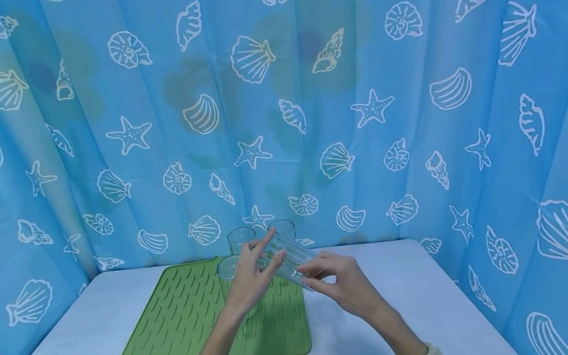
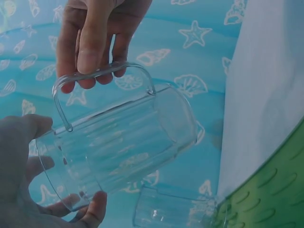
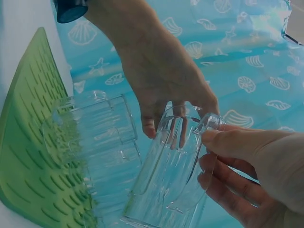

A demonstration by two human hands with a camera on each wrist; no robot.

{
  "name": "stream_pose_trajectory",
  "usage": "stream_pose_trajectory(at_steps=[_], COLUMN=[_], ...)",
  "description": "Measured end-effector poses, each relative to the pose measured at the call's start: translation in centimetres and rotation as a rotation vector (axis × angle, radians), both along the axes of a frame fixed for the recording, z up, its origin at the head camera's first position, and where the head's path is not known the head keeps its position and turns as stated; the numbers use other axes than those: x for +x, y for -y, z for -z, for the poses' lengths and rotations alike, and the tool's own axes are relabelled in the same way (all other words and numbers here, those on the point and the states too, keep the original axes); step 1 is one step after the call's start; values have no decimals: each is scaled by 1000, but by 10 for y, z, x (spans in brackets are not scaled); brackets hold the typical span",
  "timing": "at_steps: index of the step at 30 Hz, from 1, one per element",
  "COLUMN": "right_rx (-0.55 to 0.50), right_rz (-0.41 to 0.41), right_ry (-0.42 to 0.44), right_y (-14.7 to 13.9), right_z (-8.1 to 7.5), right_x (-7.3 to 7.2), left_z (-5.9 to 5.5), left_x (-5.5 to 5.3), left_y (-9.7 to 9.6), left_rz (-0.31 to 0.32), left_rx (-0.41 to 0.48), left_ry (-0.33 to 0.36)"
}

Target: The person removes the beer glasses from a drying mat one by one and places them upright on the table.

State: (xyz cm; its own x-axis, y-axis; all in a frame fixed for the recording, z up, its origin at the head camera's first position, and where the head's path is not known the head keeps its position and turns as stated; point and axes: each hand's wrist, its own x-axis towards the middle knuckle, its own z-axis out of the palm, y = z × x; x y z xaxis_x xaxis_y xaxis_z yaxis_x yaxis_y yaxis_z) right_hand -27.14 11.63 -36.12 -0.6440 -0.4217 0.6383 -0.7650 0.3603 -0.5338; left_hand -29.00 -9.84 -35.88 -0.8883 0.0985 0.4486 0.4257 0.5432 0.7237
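A clear glass mug (image 1: 291, 258) is held tilted in the air between both hands, over the right part of the green ribbed mat (image 1: 185, 321). My right hand (image 1: 341, 282) pinches its long handle (image 2: 102, 72) between thumb and fingers. Around one end of the mug, the left hand (image 1: 249, 279) spreads its bent thumb and fingers, with the fingertips on the glass in the left wrist view. Clear glass walls let the curtain pattern show through. Behind the left hand stand more clear glasses, one at the back left (image 1: 242, 236), another at the back right (image 1: 284, 228).
A third glass (image 1: 227, 268) stands nearer on the mat, partly covered by the left hand. The mat lies on a white tabletop (image 1: 390, 292). A blue curtain (image 1: 288, 115) with white shell and starfish prints hangs close behind and around the table.
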Motion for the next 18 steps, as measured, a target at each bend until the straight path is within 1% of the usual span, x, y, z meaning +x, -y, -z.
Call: stream_pose_trajectory(at_steps=[3,10,18], right_rx=[48,102,135], right_rz=[0,9,5], right_ry=[-30,-34,-23], right_y=[0,1,3], right_z=[0,1,1], right_x=[0,2,3], left_z=[1,3,5], left_x=[-1,-2,-2], left_y=[-1,-3,-4], left_rz=[-1,2,29], left_rx=[-13,-45,-46], left_ry=[-12,-36,-22])
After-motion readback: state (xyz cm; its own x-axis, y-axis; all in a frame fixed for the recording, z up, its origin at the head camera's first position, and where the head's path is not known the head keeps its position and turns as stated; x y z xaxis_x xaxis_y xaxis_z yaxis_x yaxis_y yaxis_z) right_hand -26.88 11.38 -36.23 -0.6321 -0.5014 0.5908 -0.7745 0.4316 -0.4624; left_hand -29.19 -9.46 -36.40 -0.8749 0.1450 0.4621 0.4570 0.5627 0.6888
